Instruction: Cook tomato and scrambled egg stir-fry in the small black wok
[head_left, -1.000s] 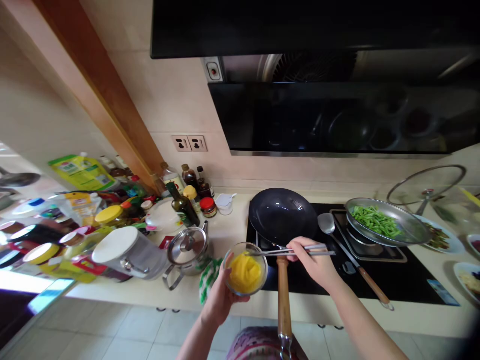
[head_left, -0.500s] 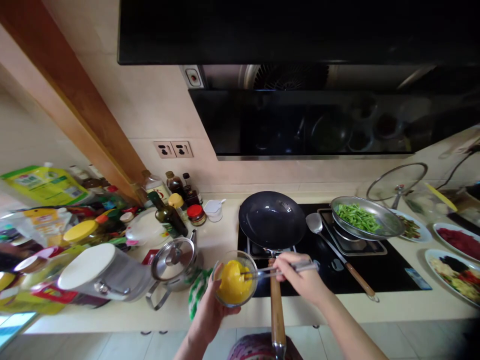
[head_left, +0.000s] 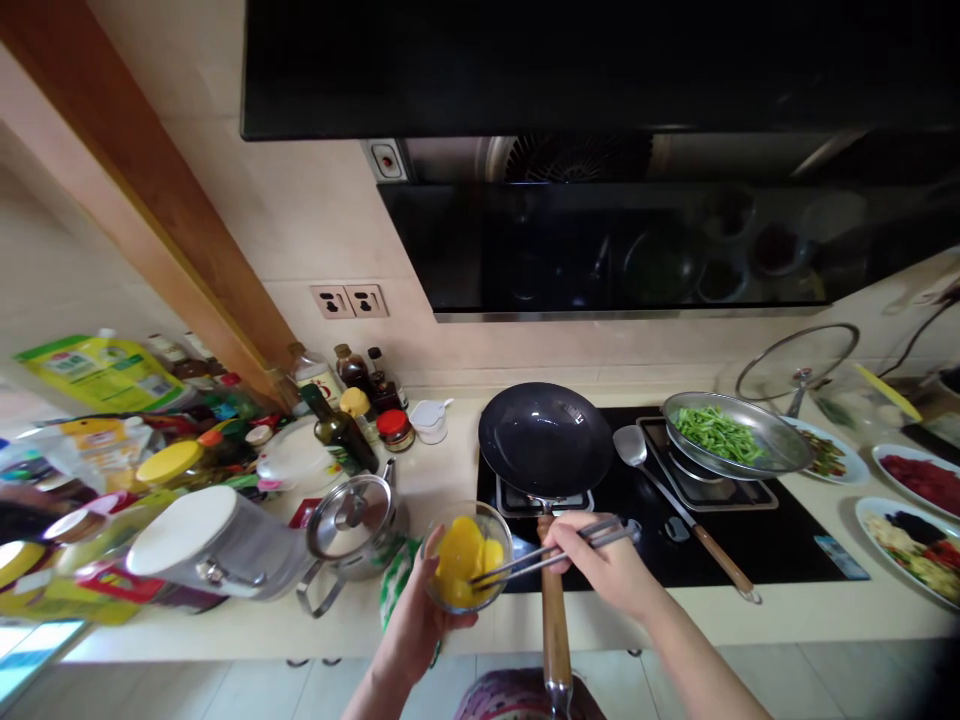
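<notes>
Left hand (head_left: pixel 418 612) grips the glass bowl (head_left: pixel 501 530) near the counter's edge (head_left: pixel 510 632); right hand (head_left: pixel 600 562) holds chopsticks (head_left: pixel 525 558).

No word, brand or number can be read with certainty. Blurred print marks the yellow-green spouted pouch (head_left: pixel 109 372); a red character (too small to make out) stands on the clear bottle's (head_left: pixel 304 360) pale label (head_left: pixel 322 385); the sticker (head_left: pixel 841 556) at the black cooktop's (head_left: pixel 787 540) corner is illegible.
</notes>
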